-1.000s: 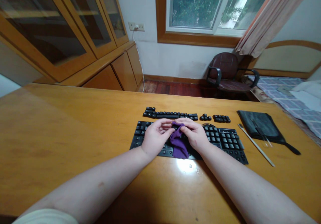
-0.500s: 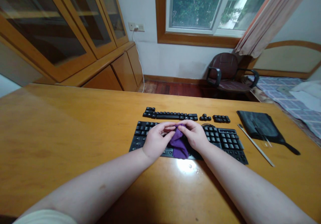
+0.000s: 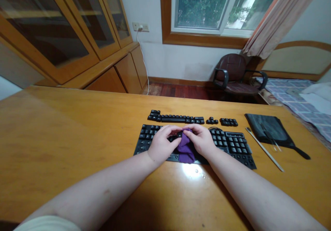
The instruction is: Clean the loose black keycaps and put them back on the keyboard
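Above the middle of a black keyboard [image 3: 144,134], my two hands come together. My right hand [image 3: 200,138] is closed on a purple cloth [image 3: 185,151], pinching its top between thumb and fingers while the rest hangs over the keyboard's front edge. Curled from the other side, my left hand [image 3: 164,143] has thumb and fingertips around what looks like a small black keycap [image 3: 180,134], against the cloth. Its outline is partly hidden by the fingers. Along the keyboard's lower rows, several keys are off, exposing bare key posts.
Behind the keyboard lie rows of loose keycaps [image 3: 173,119]. To the right are a pale long-handled brush [image 3: 266,151], a black pouch [image 3: 274,129] and a thin wire tool [image 3: 274,145]. An armchair [image 3: 232,74] stands beyond the wooden desk [image 3: 77,131].
The left fingertips have parted slightly from the cloth, so the small black piece between them now shows. The cloth has shifted a little; both hands stay in about the same place.
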Demonstrator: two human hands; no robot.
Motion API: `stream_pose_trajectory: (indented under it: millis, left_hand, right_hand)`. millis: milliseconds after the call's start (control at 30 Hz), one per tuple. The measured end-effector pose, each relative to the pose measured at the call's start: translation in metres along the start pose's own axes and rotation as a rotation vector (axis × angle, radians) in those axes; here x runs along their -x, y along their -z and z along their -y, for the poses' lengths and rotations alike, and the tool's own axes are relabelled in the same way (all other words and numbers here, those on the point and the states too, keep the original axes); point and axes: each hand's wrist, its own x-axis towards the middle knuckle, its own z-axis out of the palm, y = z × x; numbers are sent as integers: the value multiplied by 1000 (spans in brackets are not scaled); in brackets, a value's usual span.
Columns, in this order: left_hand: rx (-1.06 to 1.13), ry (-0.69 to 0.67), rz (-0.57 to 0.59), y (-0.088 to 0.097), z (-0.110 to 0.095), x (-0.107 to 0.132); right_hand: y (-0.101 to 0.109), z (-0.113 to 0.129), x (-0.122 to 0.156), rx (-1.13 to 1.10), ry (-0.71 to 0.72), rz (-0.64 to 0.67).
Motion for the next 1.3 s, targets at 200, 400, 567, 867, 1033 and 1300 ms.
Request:
stream_pose_trajectory:
  millis: [200,400,567,867,1033,1300]
  left_hand:
    - [76,40,-56,1,4,-3]
    - [112,34,-61,2,-1,-7]
    - [255,200,131,29,-36,-16]
    - [-434,-61,260,98,-30,1]
    - [-554,-68,360,97,2,10]
    - [-707,-12,478,98,13,11]
  right_hand:
    - [-2,1,0,-58,-4,-54]
    - [-1,0,1,-66,14,-69]
    - [-1,3,1,-74,4,-72]
    - [0,1,0,-64,1,-69]
    - [-1,0,0,-53,7,-65]
    - [0,2,0,-58,-9,-63]
